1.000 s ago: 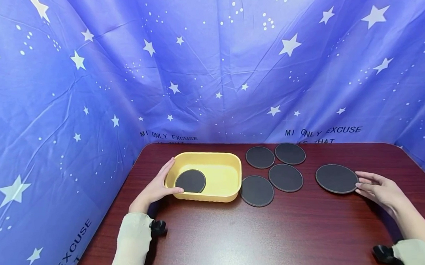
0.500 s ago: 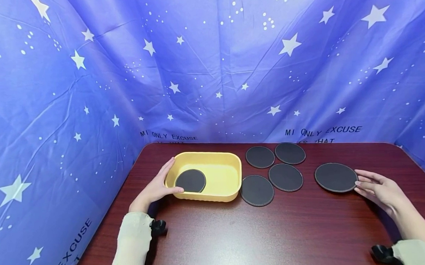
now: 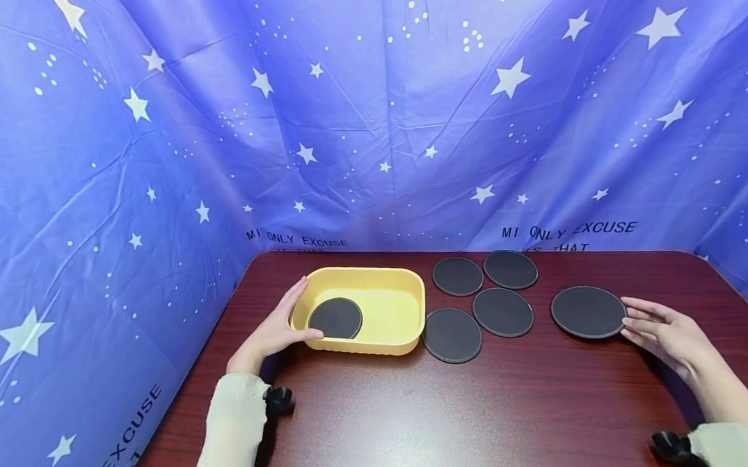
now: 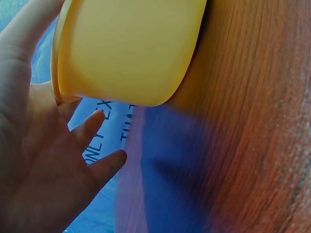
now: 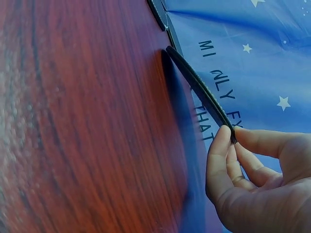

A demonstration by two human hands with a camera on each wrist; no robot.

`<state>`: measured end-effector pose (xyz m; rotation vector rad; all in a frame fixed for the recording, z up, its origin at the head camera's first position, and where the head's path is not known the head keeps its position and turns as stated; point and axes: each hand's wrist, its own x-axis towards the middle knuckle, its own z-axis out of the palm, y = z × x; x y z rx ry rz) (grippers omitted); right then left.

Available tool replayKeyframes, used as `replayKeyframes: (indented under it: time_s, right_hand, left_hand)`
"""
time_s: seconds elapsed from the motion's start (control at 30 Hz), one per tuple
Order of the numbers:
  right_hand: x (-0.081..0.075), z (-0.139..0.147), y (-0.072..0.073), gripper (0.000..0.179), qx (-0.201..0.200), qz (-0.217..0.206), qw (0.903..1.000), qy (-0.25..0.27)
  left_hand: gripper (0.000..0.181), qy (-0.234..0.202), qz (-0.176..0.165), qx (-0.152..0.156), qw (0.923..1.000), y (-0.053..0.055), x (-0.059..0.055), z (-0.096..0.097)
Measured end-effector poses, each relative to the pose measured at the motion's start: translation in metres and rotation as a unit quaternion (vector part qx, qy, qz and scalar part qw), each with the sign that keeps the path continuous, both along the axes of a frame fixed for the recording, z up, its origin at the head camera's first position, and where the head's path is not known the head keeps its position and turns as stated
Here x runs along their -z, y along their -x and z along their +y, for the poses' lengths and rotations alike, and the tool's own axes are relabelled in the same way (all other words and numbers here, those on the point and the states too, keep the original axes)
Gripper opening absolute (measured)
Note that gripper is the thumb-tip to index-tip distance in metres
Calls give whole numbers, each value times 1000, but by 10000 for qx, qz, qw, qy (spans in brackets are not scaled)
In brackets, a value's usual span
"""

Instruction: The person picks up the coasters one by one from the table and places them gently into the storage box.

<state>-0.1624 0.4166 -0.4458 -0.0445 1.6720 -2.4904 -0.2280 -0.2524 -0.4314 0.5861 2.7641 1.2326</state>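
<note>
My left hand (image 3: 277, 333) grips the left end of a yellow rounded plastic bin (image 3: 410, 343), thumb over the front rim and fingers spread toward the back. The left wrist view shows the bin's end wall (image 4: 126, 48) beside the palm. One black round coaster (image 3: 335, 319) lies inside the bin at the left. With thumb and fingertips, my right hand (image 3: 667, 333) pinches the right edge of another black round coaster (image 3: 589, 312). In the right wrist view this held coaster (image 5: 201, 92) is tilted, its near edge raised off the table and its far edge low near the tabletop.
Several more black coasters lie flat on the brown wooden table (image 3: 482, 417): a front one (image 3: 452, 335) right at the bin's side, a middle one (image 3: 503, 312), and others (image 3: 458, 276) behind. A blue star-patterned curtain (image 3: 369, 122) hangs along the table's back and left.
My right hand and the coaster it pinches have shifted slightly to the left and back. The left hand and the bin have stayed in place.
</note>
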Motion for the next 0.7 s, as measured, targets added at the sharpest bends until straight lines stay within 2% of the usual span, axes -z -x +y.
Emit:
replayKeyframes:
  time_s: [0.2,0.4,0.7]
  right_hand:
    - [-1,-1,0,52,-20,79,10000,50]
    - [-2,-6,-1,53,-255,198,9993,187]
    - [-3,-10,0,53,-284,251,9992,92]
  left_hand:
    - [112,-11,10,-3,10000,-1,-1,0]
    - [112,-45,-2,-2,10000,-1,-1,0]
    - [112,-70,-27,0,10000,-2,-2,1]
